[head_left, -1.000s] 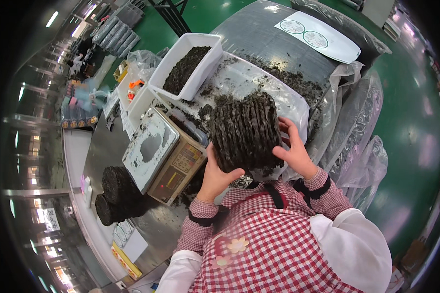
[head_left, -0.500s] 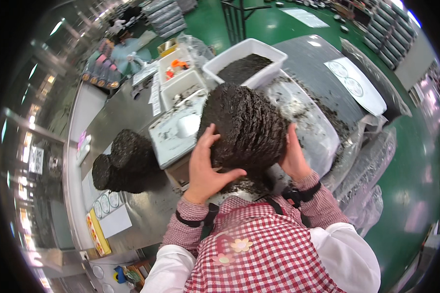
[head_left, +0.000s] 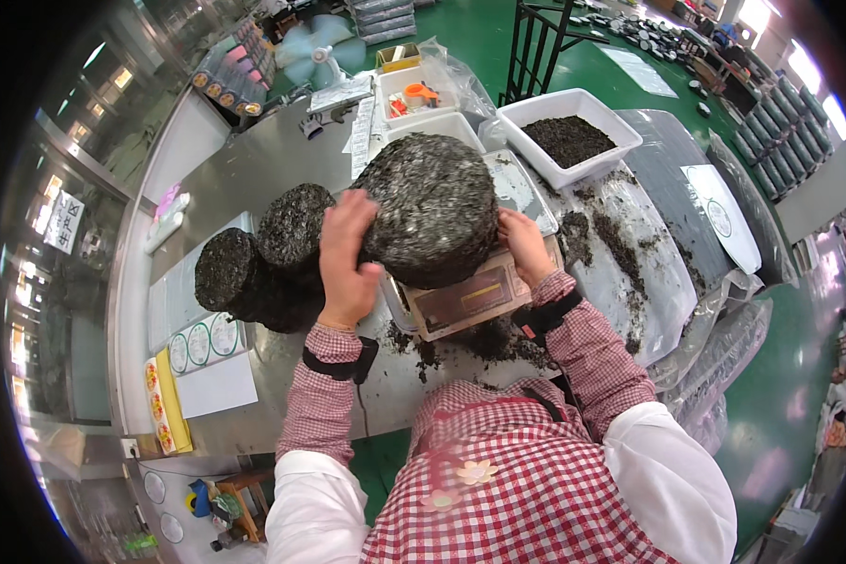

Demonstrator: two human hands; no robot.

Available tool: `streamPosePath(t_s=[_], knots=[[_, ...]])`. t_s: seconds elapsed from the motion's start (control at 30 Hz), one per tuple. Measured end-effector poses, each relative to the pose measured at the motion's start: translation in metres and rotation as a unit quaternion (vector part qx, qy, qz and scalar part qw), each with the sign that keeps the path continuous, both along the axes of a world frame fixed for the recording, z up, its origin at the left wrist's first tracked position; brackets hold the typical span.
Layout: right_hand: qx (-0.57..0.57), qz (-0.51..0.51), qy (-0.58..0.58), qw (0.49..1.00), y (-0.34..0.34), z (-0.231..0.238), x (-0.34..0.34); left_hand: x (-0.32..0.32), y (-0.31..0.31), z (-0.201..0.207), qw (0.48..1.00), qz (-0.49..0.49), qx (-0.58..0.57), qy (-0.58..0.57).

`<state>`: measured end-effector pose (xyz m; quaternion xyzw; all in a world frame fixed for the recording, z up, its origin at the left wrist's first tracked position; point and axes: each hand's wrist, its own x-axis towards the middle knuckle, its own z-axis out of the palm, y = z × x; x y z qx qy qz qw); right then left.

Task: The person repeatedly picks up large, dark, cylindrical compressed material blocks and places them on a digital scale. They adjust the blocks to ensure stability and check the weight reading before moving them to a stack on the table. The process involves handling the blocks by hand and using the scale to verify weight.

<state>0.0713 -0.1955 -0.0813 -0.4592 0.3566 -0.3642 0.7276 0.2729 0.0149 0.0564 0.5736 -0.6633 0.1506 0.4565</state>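
Observation:
Between my two hands is a thick round stack of dark, flaky sheets (head_left: 428, 202) that look like dried seaweed, its flat top facing up. My left hand (head_left: 348, 268) presses against its left side, the fingertips smeared by motion. My right hand (head_left: 528, 249) grips its right edge, fingers curled. The stack is over a scale (head_left: 465, 303) with a pale platform and a brown front panel, hiding much of the platform. Whether it rests on the scale or hangs just above, I cannot tell. To the left, two similar dark round stacks (head_left: 296, 226) (head_left: 227, 273) stand close together on the metal table.
A white tub (head_left: 630, 141) of dark flakes stands at the back right. White bins (head_left: 446, 80), one with orange items, are behind the scale. Dark crumbs (head_left: 620, 258) litter the plastic at right. Labels, paper (head_left: 218, 385) and a yellow packet (head_left: 166, 404) lie at left.
The stack has moved left and over the scale, turning from its layered side to its flat face. Both hands have travelled with it, and my view has shifted.

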Motion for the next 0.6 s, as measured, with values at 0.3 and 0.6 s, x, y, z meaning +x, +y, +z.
streamPosePath(t_s=[0.3, 0.6], knots=[[0.098, 0.064, -0.121, 0.986, 0.014, 0.058, 0.028, 0.025, -0.043, -0.065, 0.620, -0.153, 0.125, 0.760], [0.070, 0.110, -0.128, 0.983, 0.005, 0.079, 0.007, 0.080, -0.076, -0.136, 0.744, -0.077, 0.068, 0.661]])
